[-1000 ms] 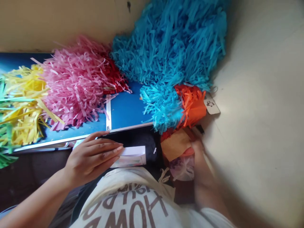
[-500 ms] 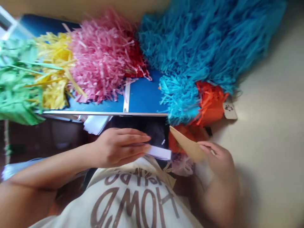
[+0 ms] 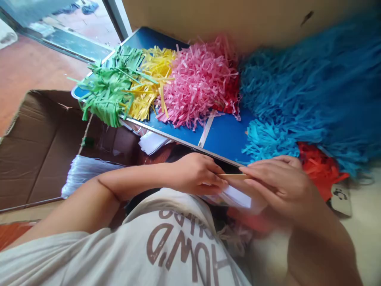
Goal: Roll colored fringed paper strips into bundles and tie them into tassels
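Note:
My left hand (image 3: 198,174) rests with curled fingers on a white folded paper piece (image 3: 238,196) in my lap. A thin tan sheet of paper (image 3: 233,176) shows edge-on between my two hands, and my right hand (image 3: 279,182) pinches it, meeting the left hand's fingertips above the white piece. Both hands sit just below the front edge of a blue board (image 3: 226,137).
Piles of shredded paper lie on the board: green (image 3: 108,89), yellow (image 3: 149,85), pink (image 3: 198,81), blue (image 3: 309,95), and orange-red (image 3: 318,167). An open cardboard box (image 3: 35,139) stands at left. A white tag (image 3: 341,198) lies on the floor at right.
My right hand brought the tan paper from the right side over to the left hand and the white piece. The view swung left, showing the cardboard box and doorway.

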A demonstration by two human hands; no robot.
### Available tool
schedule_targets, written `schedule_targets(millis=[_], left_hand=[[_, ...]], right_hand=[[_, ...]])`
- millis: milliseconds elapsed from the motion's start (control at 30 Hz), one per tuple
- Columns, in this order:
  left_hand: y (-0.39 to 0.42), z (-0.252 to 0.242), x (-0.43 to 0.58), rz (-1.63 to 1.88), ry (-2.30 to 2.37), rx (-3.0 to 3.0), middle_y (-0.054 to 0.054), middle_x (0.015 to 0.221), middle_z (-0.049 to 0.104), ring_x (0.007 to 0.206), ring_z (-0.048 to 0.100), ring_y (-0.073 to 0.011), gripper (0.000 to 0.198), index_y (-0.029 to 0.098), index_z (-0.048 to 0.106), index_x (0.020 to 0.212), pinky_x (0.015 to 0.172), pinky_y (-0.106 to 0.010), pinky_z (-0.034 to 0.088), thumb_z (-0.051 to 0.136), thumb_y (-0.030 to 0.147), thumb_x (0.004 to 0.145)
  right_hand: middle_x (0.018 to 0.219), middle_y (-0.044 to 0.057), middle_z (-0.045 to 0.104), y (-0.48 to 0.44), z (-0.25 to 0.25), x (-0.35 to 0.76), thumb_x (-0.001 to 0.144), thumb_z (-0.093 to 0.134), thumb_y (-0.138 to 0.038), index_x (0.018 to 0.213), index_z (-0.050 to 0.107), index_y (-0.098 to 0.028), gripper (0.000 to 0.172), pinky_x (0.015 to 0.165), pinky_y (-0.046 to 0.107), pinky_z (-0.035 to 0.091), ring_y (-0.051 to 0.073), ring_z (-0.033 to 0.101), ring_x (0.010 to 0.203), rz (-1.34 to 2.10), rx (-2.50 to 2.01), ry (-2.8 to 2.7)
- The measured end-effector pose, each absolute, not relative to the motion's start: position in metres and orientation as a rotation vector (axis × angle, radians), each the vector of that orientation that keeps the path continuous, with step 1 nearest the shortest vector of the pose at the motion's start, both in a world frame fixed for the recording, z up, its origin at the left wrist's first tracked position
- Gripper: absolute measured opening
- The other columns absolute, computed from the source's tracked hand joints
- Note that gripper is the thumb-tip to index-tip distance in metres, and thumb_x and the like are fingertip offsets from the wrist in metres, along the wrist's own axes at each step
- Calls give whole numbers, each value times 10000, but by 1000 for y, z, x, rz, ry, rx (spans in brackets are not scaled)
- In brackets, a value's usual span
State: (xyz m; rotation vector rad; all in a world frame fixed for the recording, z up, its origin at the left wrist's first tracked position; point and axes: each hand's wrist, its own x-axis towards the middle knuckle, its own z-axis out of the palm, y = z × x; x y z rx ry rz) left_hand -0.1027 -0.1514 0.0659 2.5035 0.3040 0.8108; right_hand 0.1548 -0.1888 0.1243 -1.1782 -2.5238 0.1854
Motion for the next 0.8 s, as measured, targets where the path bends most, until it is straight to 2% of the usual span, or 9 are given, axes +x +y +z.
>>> schedule_targets(millis=[100, 167, 300, 433, 533, 633, 733, 800], left_hand=[[-145, 64, -102, 789, 325, 2457, -122, 988, 766, 803, 714, -177, 224, 193, 779, 1024, 740, -263, 554, 618, 306, 917], [-142, 63, -100, 751, 328, 2438, -118, 967, 769, 799, 716, -177, 224, 205, 779, 1031, 739, -263, 551, 621, 314, 914], [-140, 63, -97, 706, 320, 2407, -114, 972, 771, 839, 721, -180, 221, 217, 778, 1038, 781, -261, 549, 617, 306, 917], [-139, 63, -95, 694, 307, 2393, -115, 1007, 768, 877, 722, -184, 227, 209, 776, 1045, 798, -261, 548, 614, 307, 919], [-139, 64, -94, 714, 299, 2401, -115, 981, 771, 848, 722, -184, 231, 194, 778, 1031, 767, -263, 545, 609, 307, 923], [-139, 64, -92, 725, 302, 2404, -114, 976, 772, 835, 722, -185, 233, 189, 779, 1023, 751, -265, 542, 604, 309, 927], [-139, 65, -91, 697, 288, 2394, -110, 991, 771, 852, 724, -180, 220, 207, 777, 1029, 765, -257, 541, 609, 303, 925], [-140, 66, -90, 699, 277, 2397, -110, 975, 771, 837, 725, -182, 217, 202, 778, 1025, 750, -260, 541, 614, 298, 921]], right_hand=[[993, 7, 759, -183, 131, 138, 947, 583, -245, 1096, 699, -283, 193, 948, 466, 318, 255, 656, 1022, -95, -1235, -2590], [995, 23, 756, -179, 134, 131, 943, 581, -230, 1111, 694, -264, 206, 918, 454, 316, 264, 646, 1026, -151, -1233, -2628], [857, -16, 747, -168, 133, 130, 973, 553, -298, 931, 691, -253, 151, 768, 363, 333, 166, 669, 792, 185, -1057, -2627], [792, -43, 734, -166, 126, 136, 967, 570, -273, 862, 658, -245, 140, 746, 343, 322, 136, 670, 728, 286, -1042, -2549], [851, -30, 744, -172, 121, 141, 964, 570, -238, 865, 647, -233, 125, 771, 348, 322, 138, 680, 756, 234, -1046, -2547], [953, -14, 750, -179, 115, 146, 966, 564, -224, 884, 645, -235, 116, 828, 360, 326, 158, 693, 873, 236, -1022, -2550], [1014, 8, 745, -181, 110, 149, 956, 579, -234, 994, 649, -239, 80, 861, 365, 355, 181, 690, 937, 249, -1055, -2504], [1025, 22, 743, -180, 109, 150, 952, 585, -233, 1052, 645, -230, 117, 841, 359, 373, 182, 692, 919, 227, -1071, -2497]])
